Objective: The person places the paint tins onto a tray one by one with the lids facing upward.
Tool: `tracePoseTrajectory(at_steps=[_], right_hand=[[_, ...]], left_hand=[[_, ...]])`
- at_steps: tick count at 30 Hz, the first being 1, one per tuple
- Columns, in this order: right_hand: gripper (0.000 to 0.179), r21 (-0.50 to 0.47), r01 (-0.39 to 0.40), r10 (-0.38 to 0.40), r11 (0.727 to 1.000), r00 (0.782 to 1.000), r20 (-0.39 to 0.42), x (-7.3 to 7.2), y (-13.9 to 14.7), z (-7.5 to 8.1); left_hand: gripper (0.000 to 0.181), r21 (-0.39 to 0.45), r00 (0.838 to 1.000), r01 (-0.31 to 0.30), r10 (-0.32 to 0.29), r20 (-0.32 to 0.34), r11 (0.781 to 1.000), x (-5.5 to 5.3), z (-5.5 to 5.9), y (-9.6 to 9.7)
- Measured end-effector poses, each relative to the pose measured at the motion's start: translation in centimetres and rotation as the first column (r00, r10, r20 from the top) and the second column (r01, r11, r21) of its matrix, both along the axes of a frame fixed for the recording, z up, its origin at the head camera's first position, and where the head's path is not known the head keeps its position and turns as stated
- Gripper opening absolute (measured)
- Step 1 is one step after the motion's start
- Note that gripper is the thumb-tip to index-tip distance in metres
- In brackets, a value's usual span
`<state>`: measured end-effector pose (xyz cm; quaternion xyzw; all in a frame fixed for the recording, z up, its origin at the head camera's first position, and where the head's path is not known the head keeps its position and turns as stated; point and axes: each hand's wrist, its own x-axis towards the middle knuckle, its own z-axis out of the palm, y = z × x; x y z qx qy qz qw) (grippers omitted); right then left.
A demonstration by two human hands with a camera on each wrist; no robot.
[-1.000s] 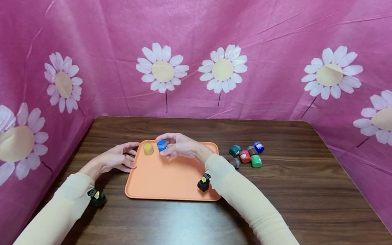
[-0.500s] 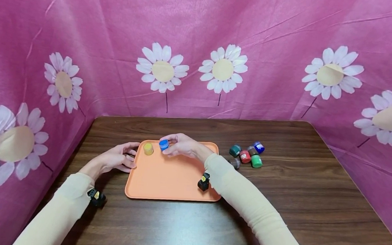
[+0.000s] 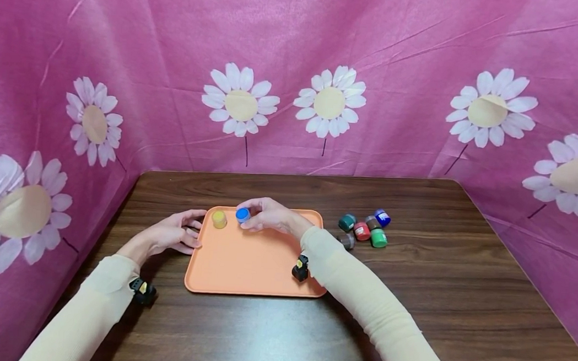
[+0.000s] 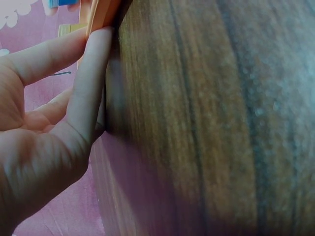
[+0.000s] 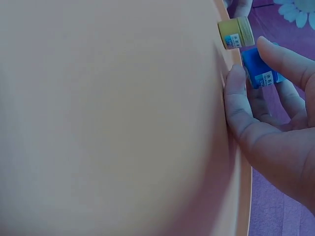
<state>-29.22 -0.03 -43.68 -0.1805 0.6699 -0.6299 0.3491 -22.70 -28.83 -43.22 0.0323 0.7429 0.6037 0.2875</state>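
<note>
My right hand [image 3: 272, 215] holds a small blue paint jar [image 3: 242, 216] over the far left part of the orange tray [image 3: 254, 266]. In the right wrist view, the labelled blue jar [image 5: 258, 69] sits between thumb and fingers, close beside the tray's rim. Left of it, a yellow paint jar [image 3: 219, 219] stands on the tray near the far left corner. My left hand [image 3: 173, 233] rests at the tray's left edge. In the left wrist view, its straight fingertips touch the orange rim [image 4: 102, 14].
Right of the tray, several paint jars cluster on the brown wooden table [image 3: 411, 287]: dark green [image 3: 347, 223], red [image 3: 362, 231], green [image 3: 379, 238], dark blue [image 3: 382, 217] and dark ones [image 3: 347, 241]. A pink flowered cloth [image 3: 288, 37] surrounds the table's back and sides.
The blue jar in my right hand has shifted slightly right, away from the yellow jar, and its lid has turned from tilted to nearly level. My left hand stays put.
</note>
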Motion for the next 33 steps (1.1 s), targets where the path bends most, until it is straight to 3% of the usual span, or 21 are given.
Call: tracePoseTrajectory(at_steps=[11, 33], right_hand=[[0.050, 0.081, -0.051, 0.056, 0.995, 0.997, -0.061, 0.03, -0.20, -0.23], [0.052, 0.121, -0.008, 0.017, 0.993, 0.997, -0.070, -0.25, -0.34, -0.48]], left_hand=[[0.095, -0.010, 1.000, -0.005, 0.005, 0.003, 1.000, 0.06, 0.09, 0.06], [0.095, -0.001, 1.000, -0.004, 0.004, -0.011, 1.000, 0.10, 0.04, 0.04]])
